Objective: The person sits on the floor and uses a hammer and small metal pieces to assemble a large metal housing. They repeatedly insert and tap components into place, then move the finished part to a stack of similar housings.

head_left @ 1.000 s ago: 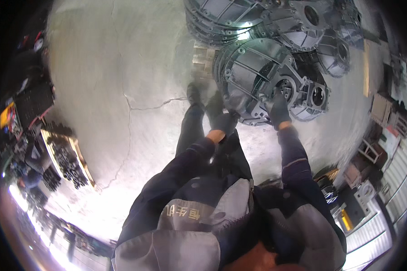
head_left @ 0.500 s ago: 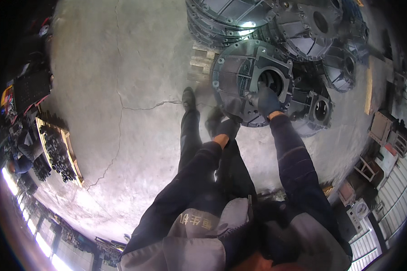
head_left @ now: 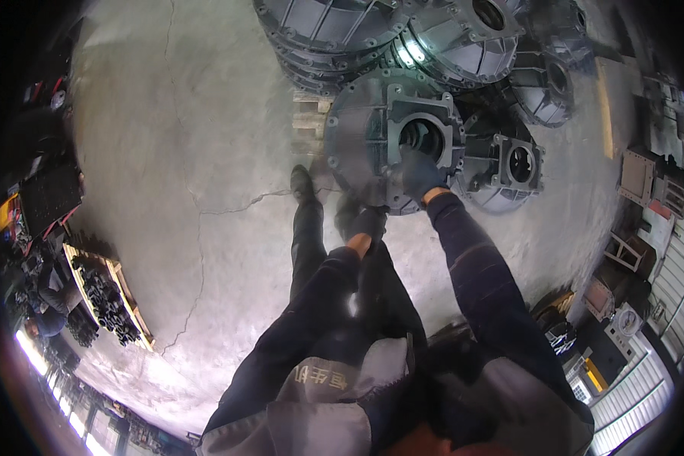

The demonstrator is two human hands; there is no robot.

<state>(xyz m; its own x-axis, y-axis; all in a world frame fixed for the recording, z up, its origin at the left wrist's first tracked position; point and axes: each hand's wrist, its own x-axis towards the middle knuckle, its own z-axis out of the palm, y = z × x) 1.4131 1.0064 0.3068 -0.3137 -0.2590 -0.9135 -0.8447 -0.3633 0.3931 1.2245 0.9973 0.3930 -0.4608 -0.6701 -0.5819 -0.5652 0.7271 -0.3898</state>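
Note:
A large grey cast-metal bell housing [head_left: 357, 125] leans in front of me, with a flange full of bolt holes and a round bore in a raised square face. My right hand [head_left: 420, 176], in a dark glove, has its fingers hooked over the lower edge of that bore. At the housing's near lower rim is my left hand [head_left: 369, 223], also gloved and closed on the edge, its fingertips mostly hidden. A smaller-looking ribbed housing [head_left: 501, 171] stands right beside it, just past my right hand.
Behind are a stack of similar housings [head_left: 327, 38] and more housings [head_left: 479, 49] at the right. A wooden pallet [head_left: 307, 125] shows under the stack. A crate of dark parts [head_left: 106, 300] stands at left, near another person [head_left: 45, 304]. My shoe [head_left: 302, 182] is close to the pallet.
My view has turned, shifting the housings leftward in the picture. Against its neighbours, the held housing sits slightly nearer to me. Both hands keep their places on it.

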